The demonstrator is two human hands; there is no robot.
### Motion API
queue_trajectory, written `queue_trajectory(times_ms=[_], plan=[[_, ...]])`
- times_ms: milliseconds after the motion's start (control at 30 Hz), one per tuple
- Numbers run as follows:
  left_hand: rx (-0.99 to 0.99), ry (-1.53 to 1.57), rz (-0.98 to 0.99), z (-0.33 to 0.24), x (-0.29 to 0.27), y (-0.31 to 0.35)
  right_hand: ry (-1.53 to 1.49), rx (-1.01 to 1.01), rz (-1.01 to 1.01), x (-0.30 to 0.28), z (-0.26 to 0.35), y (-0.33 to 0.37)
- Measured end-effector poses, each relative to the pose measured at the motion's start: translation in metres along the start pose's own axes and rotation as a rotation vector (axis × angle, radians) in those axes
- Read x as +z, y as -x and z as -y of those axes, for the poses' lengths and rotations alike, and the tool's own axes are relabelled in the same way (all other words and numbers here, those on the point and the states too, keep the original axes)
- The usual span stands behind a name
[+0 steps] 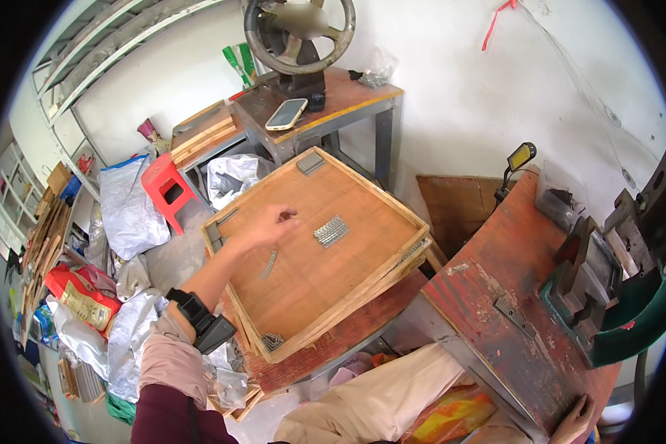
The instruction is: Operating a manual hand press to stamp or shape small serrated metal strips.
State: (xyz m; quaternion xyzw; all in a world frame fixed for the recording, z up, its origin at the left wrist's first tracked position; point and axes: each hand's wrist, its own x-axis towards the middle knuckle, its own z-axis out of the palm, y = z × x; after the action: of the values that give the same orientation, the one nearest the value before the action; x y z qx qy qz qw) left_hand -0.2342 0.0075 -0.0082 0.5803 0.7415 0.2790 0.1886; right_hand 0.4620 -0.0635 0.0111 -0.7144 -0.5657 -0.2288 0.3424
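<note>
My left hand (272, 224) hovers over the left-middle part of a shallow wooden tray (296, 288). Its fingers are curled in, and I cannot make out what, if anything, they hold. Just right of it, a block of small metal pieces (331, 231) lies in tight rows. A short curved row of metal pieces (269, 264) lies below the hand. More pieces sit in the tray's corners: a stack (310, 163) at the far one and a small pile (272, 341) at the near one. My right hand (574, 420), partly cut off, rests open at the right bench's near edge.
A worn red bench (488, 296) at right carries a green-framed metal machine (607, 296). Behind the tray, a table holds a phone (286, 115) and a machine with a handwheel (300, 37). A red stool (169, 189) and several sacks (133, 207) crowd the left floor.
</note>
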Motion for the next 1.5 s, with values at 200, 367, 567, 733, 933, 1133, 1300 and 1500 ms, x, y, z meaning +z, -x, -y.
queue_trajectory(times_ms=[200, 367, 567, 733, 933, 1133, 1300, 1500], plan=[[-0.081, -0.059, -0.001, 0.018, -0.031, 0.053, -0.097, 0.012, -0.029, 0.004, -0.012, 0.003], [-0.105, -0.065, 0.19, 0.008, -0.02, 0.103, -0.078, -0.005, -0.005, 0.005, -0.018, 0.005], [0.028, -0.104, 0.622, -0.027, -0.006, 0.147, -0.089, -0.012, -0.007, 0.003, -0.015, 0.005], [0.132, -0.281, 0.802, -0.041, -0.003, 0.147, -0.088, 0.013, 0.022, 0.002, -0.014, 0.005], [0.207, -0.315, 0.753, -0.042, -0.003, 0.155, -0.072, 0.028, 0.027, 0.002, -0.015, 0.004], [0.227, -0.36, 0.641, -0.039, -0.003, 0.165, -0.049, 0.018, 0.017, 0.003, -0.016, 0.006], [0.316, -0.532, 0.653, -0.039, 0.001, 0.162, -0.055, 0.016, 0.017, 0.004, -0.019, 0.006], [0.503, -0.467, 0.795, -0.032, 0.002, 0.143, -0.054, -0.008, 0.007, 0.012, -0.035, 0.008]])
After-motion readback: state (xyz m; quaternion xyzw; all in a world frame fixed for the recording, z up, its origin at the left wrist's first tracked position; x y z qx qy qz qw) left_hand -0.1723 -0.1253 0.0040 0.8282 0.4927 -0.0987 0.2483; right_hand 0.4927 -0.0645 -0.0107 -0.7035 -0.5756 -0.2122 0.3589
